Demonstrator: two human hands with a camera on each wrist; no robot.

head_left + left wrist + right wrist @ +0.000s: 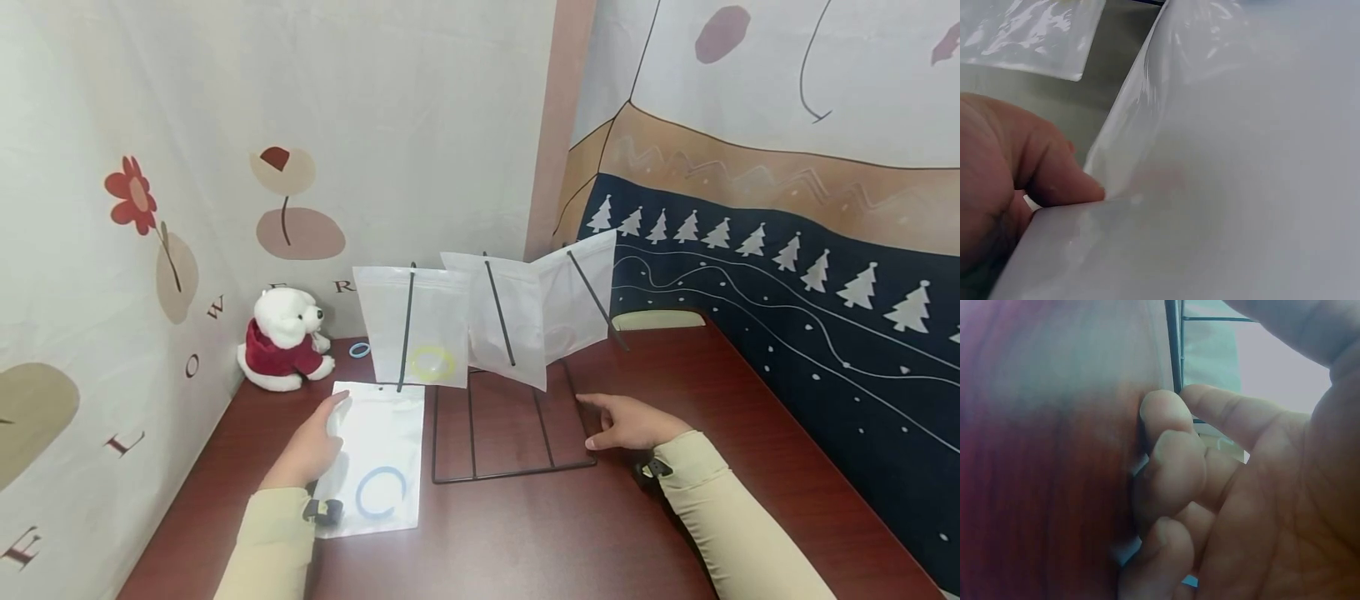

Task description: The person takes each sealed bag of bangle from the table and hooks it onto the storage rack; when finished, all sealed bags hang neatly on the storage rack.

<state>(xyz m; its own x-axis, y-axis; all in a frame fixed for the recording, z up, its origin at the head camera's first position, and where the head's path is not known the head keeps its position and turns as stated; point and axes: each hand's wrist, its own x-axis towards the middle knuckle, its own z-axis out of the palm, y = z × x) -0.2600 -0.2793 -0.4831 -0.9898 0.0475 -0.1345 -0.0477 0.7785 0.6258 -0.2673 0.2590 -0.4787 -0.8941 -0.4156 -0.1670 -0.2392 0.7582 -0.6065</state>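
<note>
My left hand (309,442) pinches the left edge of a white zip bag (378,446) between thumb and fingers. A blue ring (382,492) shows through the lower part of this bag. Its top edge overlaps the left side of a black wire rack (513,477) in the head view. Three similar bags hang on the rack's prongs: a left one (386,325) with a yellow ring (432,364) inside, a middle one (525,317) and a right one (585,292). My right hand (637,421) touches the rack's right side with an extended index finger, its other fingers bent against the table.
At the back left of the brown table (510,550) sits a white plush bear (285,342) in a red coat, with a small light-blue ring (360,351) beside it. Printed curtains (420,125) stand behind and along the sides.
</note>
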